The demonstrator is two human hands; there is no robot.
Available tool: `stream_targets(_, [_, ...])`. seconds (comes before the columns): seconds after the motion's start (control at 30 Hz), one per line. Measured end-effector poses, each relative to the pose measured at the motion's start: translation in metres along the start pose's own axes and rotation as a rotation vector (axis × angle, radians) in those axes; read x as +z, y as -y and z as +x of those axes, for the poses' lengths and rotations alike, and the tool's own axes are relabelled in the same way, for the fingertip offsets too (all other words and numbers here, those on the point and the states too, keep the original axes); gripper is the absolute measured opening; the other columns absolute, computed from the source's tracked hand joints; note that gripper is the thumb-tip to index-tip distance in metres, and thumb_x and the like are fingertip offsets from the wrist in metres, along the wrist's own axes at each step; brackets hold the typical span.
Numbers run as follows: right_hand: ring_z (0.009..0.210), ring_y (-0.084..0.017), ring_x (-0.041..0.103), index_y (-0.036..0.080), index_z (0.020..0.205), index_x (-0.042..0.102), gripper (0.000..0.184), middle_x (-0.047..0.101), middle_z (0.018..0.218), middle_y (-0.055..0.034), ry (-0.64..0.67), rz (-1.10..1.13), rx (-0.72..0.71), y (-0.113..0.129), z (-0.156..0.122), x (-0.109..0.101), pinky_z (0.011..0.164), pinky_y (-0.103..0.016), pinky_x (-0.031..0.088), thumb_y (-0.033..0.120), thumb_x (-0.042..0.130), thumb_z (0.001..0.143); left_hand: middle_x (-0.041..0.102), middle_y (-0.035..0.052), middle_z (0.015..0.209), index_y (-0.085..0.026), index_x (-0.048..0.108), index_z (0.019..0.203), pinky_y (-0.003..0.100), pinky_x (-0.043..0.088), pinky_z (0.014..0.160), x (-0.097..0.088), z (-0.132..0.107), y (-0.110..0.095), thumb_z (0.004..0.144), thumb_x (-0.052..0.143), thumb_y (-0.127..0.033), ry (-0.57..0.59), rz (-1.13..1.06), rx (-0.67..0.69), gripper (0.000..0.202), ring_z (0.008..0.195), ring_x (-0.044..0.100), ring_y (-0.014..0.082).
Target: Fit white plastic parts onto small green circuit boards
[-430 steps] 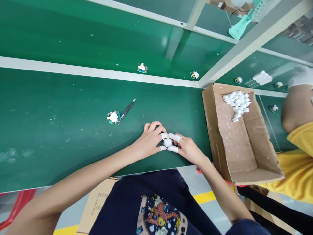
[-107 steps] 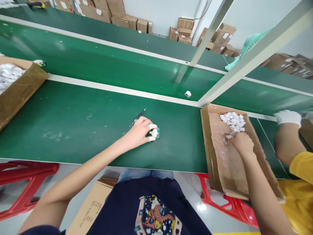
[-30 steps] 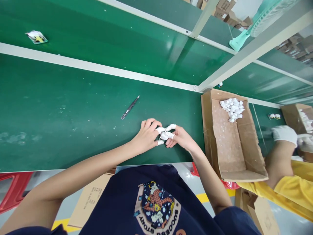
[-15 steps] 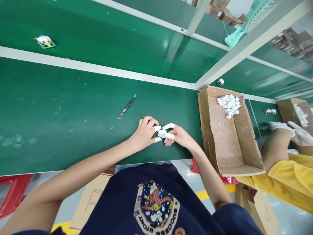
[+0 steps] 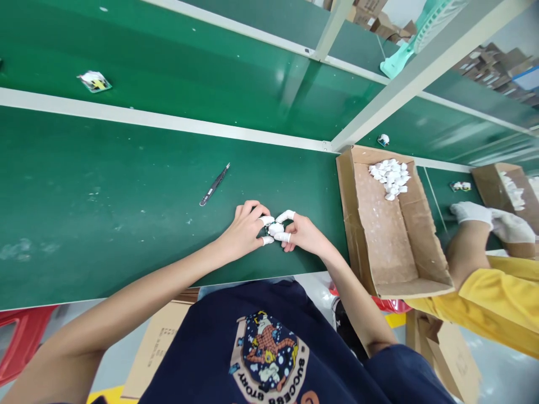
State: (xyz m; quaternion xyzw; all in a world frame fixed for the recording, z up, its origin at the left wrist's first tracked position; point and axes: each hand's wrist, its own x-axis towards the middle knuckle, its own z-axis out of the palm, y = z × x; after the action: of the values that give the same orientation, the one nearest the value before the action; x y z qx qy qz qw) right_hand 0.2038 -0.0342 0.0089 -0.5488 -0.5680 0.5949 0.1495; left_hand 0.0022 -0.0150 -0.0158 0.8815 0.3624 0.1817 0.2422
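A small circuit board with a white wrapped part is between my hands, just above or on the green bench. My left hand pinches its left side with thumb and forefinger, both in white finger cots. From the right, my right hand grips the white part between cot-covered thumb and forefinger, its other fingers curled under. The hands hide much of the board. Black tweezers lie on the bench, up and left of my left hand.
To the right stands an open cardboard box with white wrapped pieces at its far end. One board lies beyond the white rail, another behind the box. A co-worker's gloved hands are at far right.
Both hands stay at the part, with the right finger and thumb drawn slightly closer around it. The whole view has shifted a little. The co-worker's gloved hands have moved.
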Motion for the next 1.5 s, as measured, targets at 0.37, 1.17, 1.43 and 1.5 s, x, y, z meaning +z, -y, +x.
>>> stream_targets(0.37, [0.048,-0.015,0.06,0.021,0.079,0.045,0.019,0.057,0.053,0.0042,-0.217,-0.527,-0.036,0.007,-0.003,0.016,0.05,-0.023,0.041,0.034,0.058,0.084,0.055,0.011,0.117,-0.019,0.058,0.115,0.049,0.035,0.092,-0.008,0.0,0.006,0.081,0.065,-0.024,0.061,-0.024,0.043,0.035,0.119,0.036,0.0306])
stream_targets(1.17, [0.038,-0.014,0.059,0.02,0.091,0.045,0.007,0.061,0.047,0.0057,0.009,-0.133,0.064,0.016,0.013,0.002,0.036,-0.017,0.045,0.02,0.047,0.085,0.058,0.0105,0.113,-0.016,0.061,0.1,0.048,0.035,0.09,-0.005,-0.002,0.0,0.08,0.065,-0.023,-0.024,0.039,0.024,0.022,0.116,0.037,0.0315])
stream_targets(1.43, [0.041,-0.013,0.061,0.02,0.097,0.045,0.013,0.063,0.051,0.0046,0.066,-0.046,0.033,0.009,0.012,0.0,0.038,-0.017,0.047,0.025,0.052,0.087,0.058,0.01,0.113,-0.017,0.06,0.105,0.047,0.034,0.091,-0.007,0.0,-0.001,0.078,0.066,-0.023,0.015,0.044,-0.015,0.028,0.116,0.037,0.0313])
stream_targets(1.5, [0.038,-0.013,0.059,0.02,0.098,0.046,0.015,0.062,0.049,0.0055,0.024,-0.073,0.009,0.006,0.012,0.0,0.036,-0.016,0.046,0.022,0.054,0.086,0.058,0.0101,0.114,-0.016,0.06,0.107,0.047,0.034,0.092,-0.006,-0.001,-0.001,0.079,0.066,-0.024,0.012,0.053,-0.01,0.03,0.117,0.037,0.0313])
